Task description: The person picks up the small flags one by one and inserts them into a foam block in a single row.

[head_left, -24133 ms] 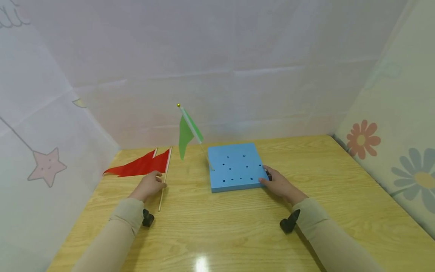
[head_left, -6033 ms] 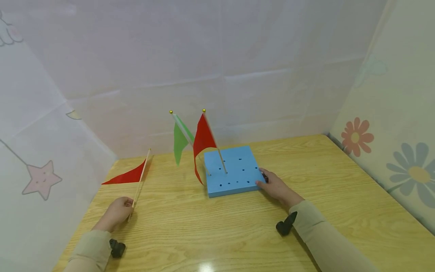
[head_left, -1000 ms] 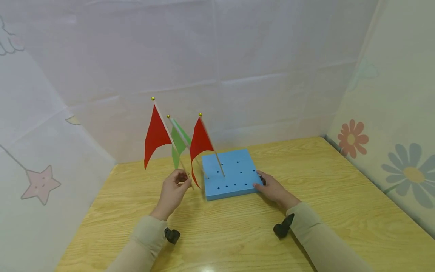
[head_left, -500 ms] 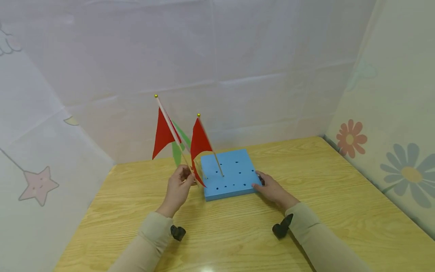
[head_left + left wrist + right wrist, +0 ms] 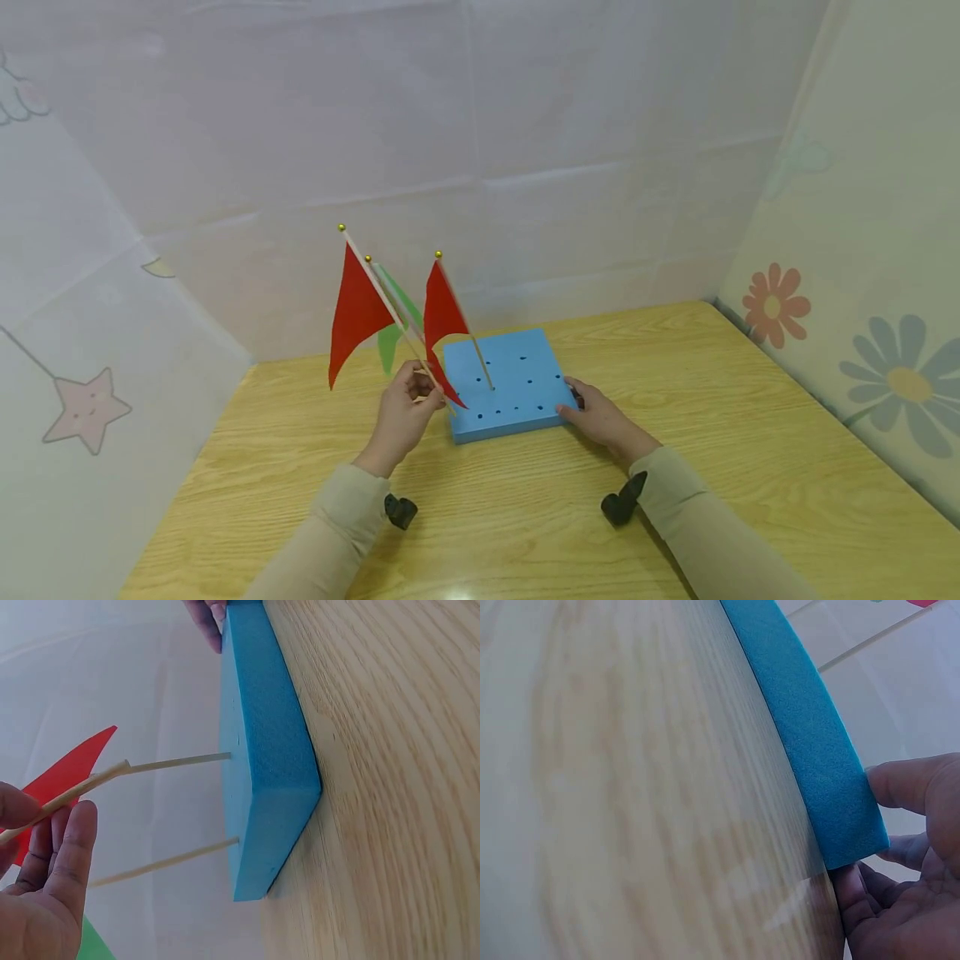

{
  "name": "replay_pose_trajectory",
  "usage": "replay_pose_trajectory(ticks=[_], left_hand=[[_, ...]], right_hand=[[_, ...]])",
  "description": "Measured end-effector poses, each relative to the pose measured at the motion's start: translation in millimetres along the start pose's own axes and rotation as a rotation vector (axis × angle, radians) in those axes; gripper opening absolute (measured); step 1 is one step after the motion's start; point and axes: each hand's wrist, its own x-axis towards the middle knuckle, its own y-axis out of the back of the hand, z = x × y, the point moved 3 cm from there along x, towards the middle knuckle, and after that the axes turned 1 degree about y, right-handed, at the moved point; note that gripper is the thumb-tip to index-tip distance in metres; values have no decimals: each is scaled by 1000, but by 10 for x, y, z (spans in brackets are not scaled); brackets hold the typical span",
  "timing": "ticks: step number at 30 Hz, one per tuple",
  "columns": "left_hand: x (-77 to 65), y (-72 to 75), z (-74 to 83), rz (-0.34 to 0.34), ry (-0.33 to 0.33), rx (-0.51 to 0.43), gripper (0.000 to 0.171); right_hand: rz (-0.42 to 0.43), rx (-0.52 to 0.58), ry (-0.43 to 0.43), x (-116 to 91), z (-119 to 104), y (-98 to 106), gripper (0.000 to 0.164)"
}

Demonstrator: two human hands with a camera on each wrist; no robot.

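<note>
My left hand (image 5: 405, 412) pinches the wooden stick of a red pennant flag (image 5: 360, 312) between thumb and fingers. This flag leans up and left, its gold-tipped end highest. In the left wrist view the bare stick end (image 5: 112, 771) is in the air, apart from the blue foam board (image 5: 274, 720). A second red flag (image 5: 444, 308) stands tilted in a hole of the board. Behind the held flag, a green flag (image 5: 388, 346) stands at the board's left side, partly hidden. My right hand (image 5: 606, 417) grips the board's right front corner, thumb (image 5: 900, 784) on top.
The board's top has several small dark holes (image 5: 529, 382). It lies flat on the wood-grain table (image 5: 495, 508). Pale cloth walls (image 5: 585, 125) with printed flowers and a star stand behind and at both sides.
Two red flags lay on the table earlier; one now stands in the board, the other is in my left hand. Over the last second that hand moved right towards the board. The right hand keeps its grip.
</note>
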Motion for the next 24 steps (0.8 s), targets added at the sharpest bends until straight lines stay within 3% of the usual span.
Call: replay_pose_trajectory(ticks=[3, 15, 24], left_hand=[[19, -34, -5, 10, -14, -8, 27], [67, -148, -14, 7, -27, 5, 31], [60, -340, 34, -15, -60, 5, 20]], right_hand=[[-6, 9, 2, 0, 10, -2, 67], [-6, 6, 3, -1, 23, 21, 67], [4, 0, 5, -2, 34, 11, 67]])
